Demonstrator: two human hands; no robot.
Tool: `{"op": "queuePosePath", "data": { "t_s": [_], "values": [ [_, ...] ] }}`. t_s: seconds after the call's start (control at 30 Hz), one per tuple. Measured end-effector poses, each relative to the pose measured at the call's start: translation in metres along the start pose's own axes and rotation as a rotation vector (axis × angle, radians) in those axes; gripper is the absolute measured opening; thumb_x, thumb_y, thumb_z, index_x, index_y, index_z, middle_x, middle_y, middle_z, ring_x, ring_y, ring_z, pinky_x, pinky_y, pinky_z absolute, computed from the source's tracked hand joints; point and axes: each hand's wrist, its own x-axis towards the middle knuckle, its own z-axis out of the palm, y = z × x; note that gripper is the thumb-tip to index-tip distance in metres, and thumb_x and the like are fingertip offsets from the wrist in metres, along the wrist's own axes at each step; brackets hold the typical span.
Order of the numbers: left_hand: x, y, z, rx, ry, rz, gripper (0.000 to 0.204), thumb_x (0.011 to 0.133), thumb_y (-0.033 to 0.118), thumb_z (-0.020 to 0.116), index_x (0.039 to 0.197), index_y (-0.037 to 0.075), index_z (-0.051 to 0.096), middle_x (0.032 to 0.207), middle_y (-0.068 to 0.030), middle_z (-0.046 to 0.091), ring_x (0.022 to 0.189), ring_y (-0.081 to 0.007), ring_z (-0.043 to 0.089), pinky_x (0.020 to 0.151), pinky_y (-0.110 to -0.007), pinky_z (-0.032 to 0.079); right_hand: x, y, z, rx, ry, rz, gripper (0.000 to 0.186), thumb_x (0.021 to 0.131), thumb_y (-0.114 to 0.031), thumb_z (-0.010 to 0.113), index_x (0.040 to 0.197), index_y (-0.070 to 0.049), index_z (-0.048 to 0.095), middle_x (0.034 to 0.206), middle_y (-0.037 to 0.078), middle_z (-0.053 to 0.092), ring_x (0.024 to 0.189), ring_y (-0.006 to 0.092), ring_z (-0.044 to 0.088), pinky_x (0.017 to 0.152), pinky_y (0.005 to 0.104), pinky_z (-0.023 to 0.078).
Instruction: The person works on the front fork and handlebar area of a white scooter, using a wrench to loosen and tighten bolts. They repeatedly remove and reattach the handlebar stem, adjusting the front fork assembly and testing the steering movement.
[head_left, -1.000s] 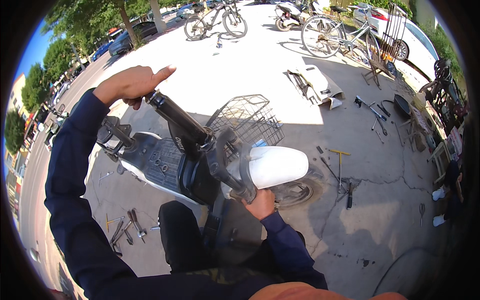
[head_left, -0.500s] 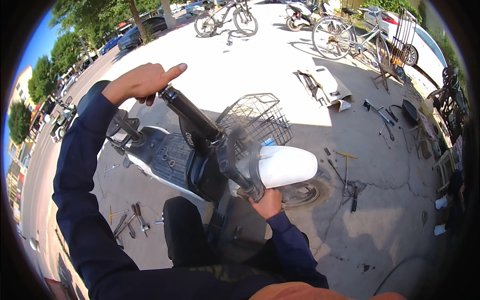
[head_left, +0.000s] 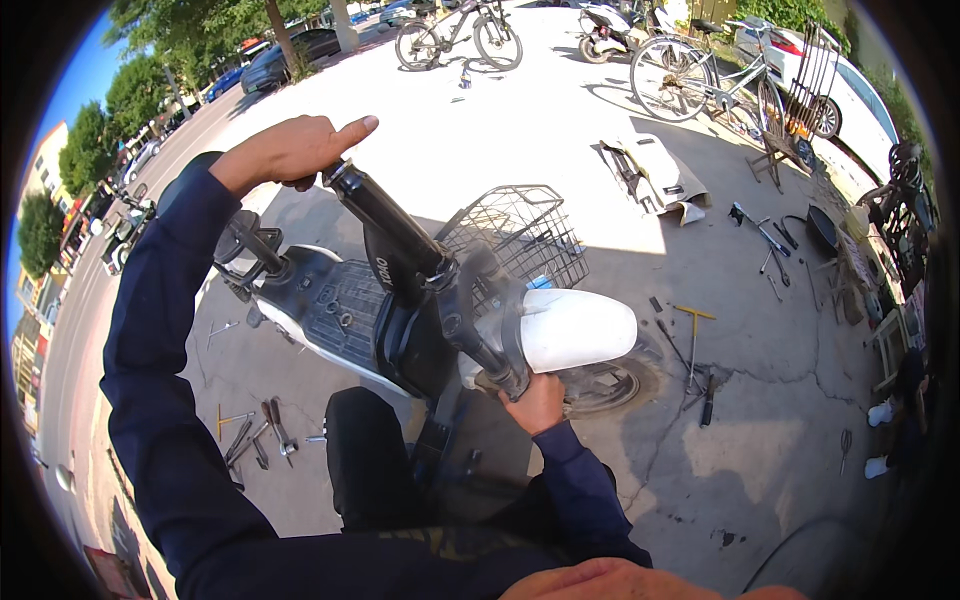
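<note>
My left hand (head_left: pixel 296 152) rests atop the black steering tube (head_left: pixel 385 222) of a white scooter, fingers curled at its upper end and thumb sticking out. My right hand (head_left: pixel 537 400) is closed around the lower front fork leg (head_left: pixel 500 360), beside the white front mudguard (head_left: pixel 578 330) and front wheel (head_left: pixel 614 388). A wire basket (head_left: pixel 520 220) lies behind the fork. Small rings (head_left: pixel 345 318) lie on the grey footboard (head_left: pixel 336 335). A dark-clad knee (head_left: pixel 365 440) is below the scooter.
Tools lie left (head_left: pixel 280 430) and right (head_left: pixel 694 340) on the cracked concrete. Removed white panels (head_left: pixel 660 170) lie ahead. Bicycles (head_left: pixel 668 80), a scooter (head_left: pixel 600 40) and a white car (head_left: pixel 855 90) stand behind. Someone's white shoes (head_left: pixel 880 410) show at the right edge. A road runs along the left.
The view has shifted, so the scene appears a little farther right. My left hand and tube top appear slightly right and higher. My right hand keeps its hold on the fork.
</note>
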Motion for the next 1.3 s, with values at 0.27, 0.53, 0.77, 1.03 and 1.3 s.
{"op": "queuePosePath", "data": {
  "t_s": [0.27,0.53,0.77,1.03,1.3],
  "values": [
    [-0.010,-0.052,0.054,-0.222,0.529,0.743,0.034,0.111,0.027,0.039,0.129,0.008,0.061,0.114,-0.0149,0.063,0.098,-0.0305,0.062,0.095,-0.039,0.049,0.003,-0.005,0.003,-0.018,0.006,-0.020,0.068,0.064,-0.024,0.087,0.123,-0.001,0.063,0.103,0.024,0.070,0.093,0.0451,0.068,0.083,0.0510,0.055],
    [-0.016,-0.032,0.016,-0.131,0.146,0.257,0.074,0.100,0.070,0.041,0.086,0.002,0.066,0.064,-0.0050,0.059,0.056,-0.0141,0.066,0.052,-0.025,0.053,0.002,-0.001,0.007,0.032,0.105,-0.032,0.040,0.065,-0.020,0.085,0.098,-0.002,0.072,0.090,0.021,0.072,0.088,0.0430,0.069,0.080,0.0490,0.055],
    [-0.012,-0.072,0.023,-0.369,0.191,0.773,0.056,0.098,0.051,0.061,0.134,0.009,0.064,0.141,-0.0237,0.055,0.136,-0.0318,0.052,0.115,-0.046,0.043,0.001,0.003,0.006,0.016,0.004,0.006,0.060,0.062,-0.022,0.088,0.114,-0.002,0.069,0.090,0.022,0.072,0.086,0.0444,0.069,0.078,0.0498,0.056],
    [0.005,-0.069,0.011,-0.111,-0.002,0.328,0.068,0.098,0.062,0.053,0.140,0.009,0.056,0.124,-0.0147,0.063,0.123,-0.0249,0.061,0.102,-0.041,0.053,0.002,0.003,0.006,-0.001,0.017,-0.002,0.058,0.062,-0.023,0.087,0.113,-0.002,0.070,0.091,0.023,0.072,0.085,0.0444,0.069,0.078,0.0507,0.056],
    [-0.004,-0.080,0.012,-0.283,0.097,0.251,0.077,0.094,0.070,0.051,0.144,0.011,0.055,0.139,-0.0178,0.058,0.121,-0.0292,0.064,0.097,-0.039,0.057,0.002,0.004,0.010,0.012,0.082,-0.016,0.038,0.066,-0.022,0.084,0.097,-0.003,0.072,0.084,0.022,0.072,0.082,0.0444,0.069,0.076,0.0499,0.056]
  ]
}}
